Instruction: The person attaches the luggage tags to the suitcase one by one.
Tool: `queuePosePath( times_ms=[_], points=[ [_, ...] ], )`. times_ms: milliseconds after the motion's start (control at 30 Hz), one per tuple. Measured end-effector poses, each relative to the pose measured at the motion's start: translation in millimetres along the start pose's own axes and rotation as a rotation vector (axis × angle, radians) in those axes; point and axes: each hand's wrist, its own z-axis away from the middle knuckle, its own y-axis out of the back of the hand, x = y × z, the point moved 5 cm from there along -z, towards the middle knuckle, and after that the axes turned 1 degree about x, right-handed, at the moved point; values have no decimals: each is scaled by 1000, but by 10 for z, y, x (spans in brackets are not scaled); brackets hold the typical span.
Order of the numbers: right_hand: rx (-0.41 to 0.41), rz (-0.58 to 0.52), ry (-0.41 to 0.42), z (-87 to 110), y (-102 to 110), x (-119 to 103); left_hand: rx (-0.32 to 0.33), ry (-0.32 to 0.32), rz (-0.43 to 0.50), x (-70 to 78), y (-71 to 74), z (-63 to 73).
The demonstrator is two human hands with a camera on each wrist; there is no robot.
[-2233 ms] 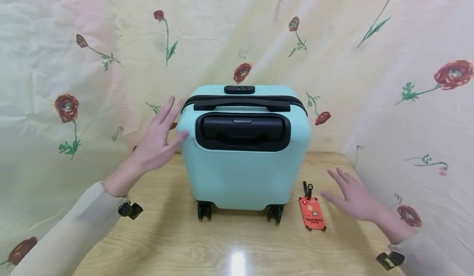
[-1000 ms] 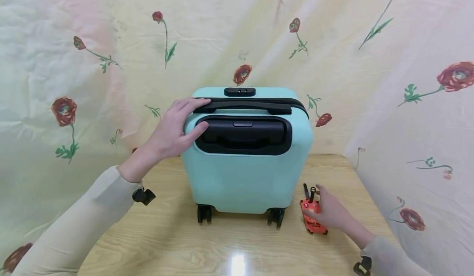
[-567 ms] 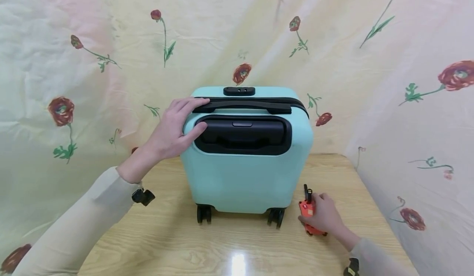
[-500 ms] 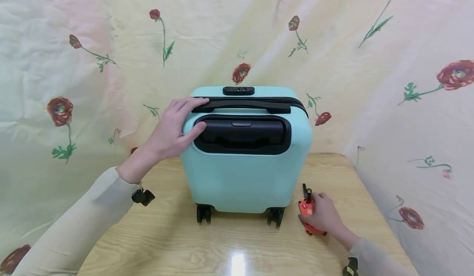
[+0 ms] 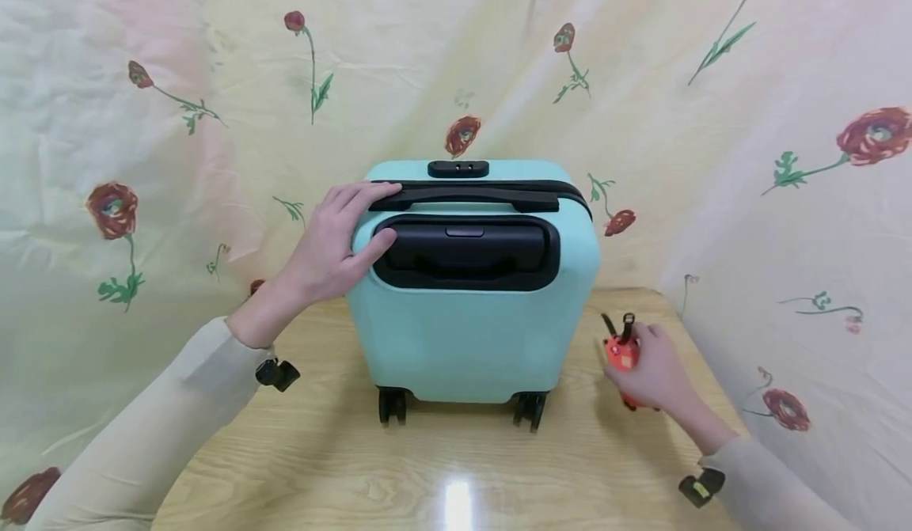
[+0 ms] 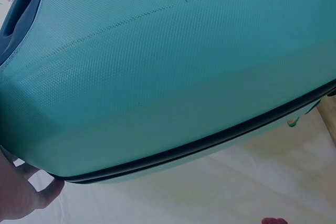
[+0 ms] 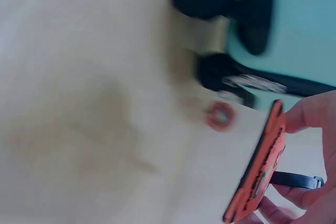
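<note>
A mint-green suitcase [image 5: 463, 341] stands upright on its black wheels in the head view. My left hand [image 5: 331, 242] rests on its upper left corner, fingers over the top by the black carry handle [image 5: 466, 195] and thumb at the edge of the recess with the black pull handle [image 5: 466, 248]. The left wrist view has part of that hand [image 6: 23, 195] at the suitcase corner. To the suitcase's right, my right hand [image 5: 663, 369] pinches a red luggage tag [image 5: 621, 354] with a black strap [image 5: 628, 327]. The right wrist view has the tag [image 7: 260, 169] between thumb and fingers.
The suitcase stands on a wood-grain tabletop [image 5: 335, 476]. A flower-printed cloth [image 5: 399, 64] hangs behind and along both sides. A black combination lock [image 5: 458, 168] sits on the suitcase's top.
My left hand came onto the suitcase corner and has stayed there. My right hand reached down to the luggage tag, gripped it, and has lifted it from the table, away to the right.
</note>
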Motion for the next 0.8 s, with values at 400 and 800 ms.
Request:
queuePosePath(
  times_ms=[400,800],
  points=[
    [198,-62,110,-239,964,-422,-22,20,-6,0,-6,7],
    [330,-185,356,-366,1840,-1196,-31,24,-6,11,7,12]
  ],
)
